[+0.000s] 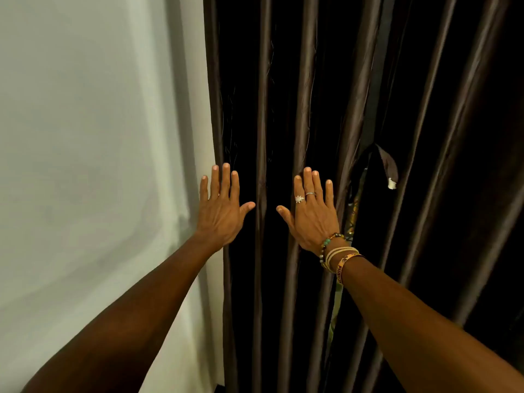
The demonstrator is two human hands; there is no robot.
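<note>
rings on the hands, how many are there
2, both on the right hand: ornate ring on the index finger, plain band beside it. None on the left hand.

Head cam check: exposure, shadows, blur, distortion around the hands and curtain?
Head view: wall lit bright, with a soft vertical shadow band beside the curtain; its recesses crush to black, only fold ridges catch sheen; left hand and right hand sharp, evenly lit, no glare; wide-angle splays the folds outward at right.

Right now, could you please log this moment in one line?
left hand: open, at edge of dark brown pleated curtain | right hand: open, before its folds
</note>
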